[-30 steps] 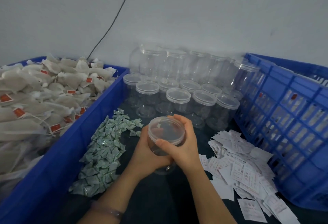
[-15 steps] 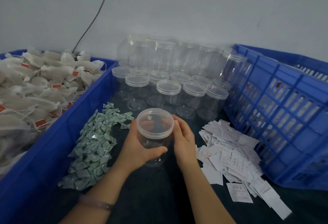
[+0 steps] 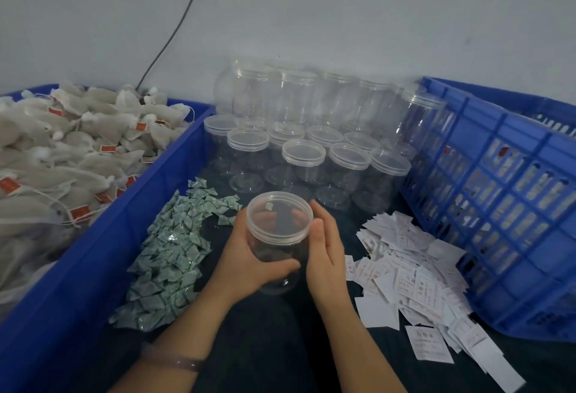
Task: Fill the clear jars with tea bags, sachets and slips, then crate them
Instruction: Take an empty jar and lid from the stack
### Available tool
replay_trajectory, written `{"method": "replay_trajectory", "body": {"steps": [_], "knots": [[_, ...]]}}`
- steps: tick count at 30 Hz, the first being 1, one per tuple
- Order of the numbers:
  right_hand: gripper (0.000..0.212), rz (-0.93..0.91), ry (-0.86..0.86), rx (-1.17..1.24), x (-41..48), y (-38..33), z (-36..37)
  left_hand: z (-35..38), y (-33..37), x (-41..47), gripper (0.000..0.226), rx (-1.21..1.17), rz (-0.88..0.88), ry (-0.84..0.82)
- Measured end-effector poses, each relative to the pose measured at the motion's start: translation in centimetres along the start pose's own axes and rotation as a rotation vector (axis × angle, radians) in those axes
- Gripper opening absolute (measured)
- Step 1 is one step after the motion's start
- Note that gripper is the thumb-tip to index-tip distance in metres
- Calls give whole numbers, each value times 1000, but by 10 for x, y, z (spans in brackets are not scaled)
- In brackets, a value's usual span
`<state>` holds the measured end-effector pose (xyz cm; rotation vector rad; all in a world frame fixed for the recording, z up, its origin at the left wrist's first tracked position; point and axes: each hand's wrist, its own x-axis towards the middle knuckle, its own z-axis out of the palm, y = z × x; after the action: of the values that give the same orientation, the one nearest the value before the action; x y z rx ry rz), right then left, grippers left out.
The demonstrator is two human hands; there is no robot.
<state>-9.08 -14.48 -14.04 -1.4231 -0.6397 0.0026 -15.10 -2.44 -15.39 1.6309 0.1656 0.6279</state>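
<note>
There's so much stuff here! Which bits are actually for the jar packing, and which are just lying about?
For the job: held jar, gripped by the left hand, right hand flat against it; spare jars; tea bags; green sachets; white slips; blue crate.
Just lying about: black cable on the wall; bracelet on the left wrist.

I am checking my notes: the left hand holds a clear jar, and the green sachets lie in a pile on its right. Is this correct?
Not quite. The head view shows the green sachets piled left of the jar that the left hand holds; the white slips lie on its right.
</note>
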Motion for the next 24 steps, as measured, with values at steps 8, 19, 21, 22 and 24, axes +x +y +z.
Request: {"method": "replay_trajectory", "body": {"steps": [8,19,21,22,24], "knots": [[73,-22,-114,-17,-6,0,0,-2,0,-1,89,-58,-39,-21],[58,-18,-34,26,-5,1,0,-1,5,-2,90,17,10,-7],[72,-17,-65,21,-5,2,0,-1,5,-3,89,-2,4,-2],[76,-16,-75,19,-5,2,0,0,5,-3,89,-8,3,-1],[69,-12,-71,29,-6,2,1,0,6,-3,88,-5,2,-2]]}}
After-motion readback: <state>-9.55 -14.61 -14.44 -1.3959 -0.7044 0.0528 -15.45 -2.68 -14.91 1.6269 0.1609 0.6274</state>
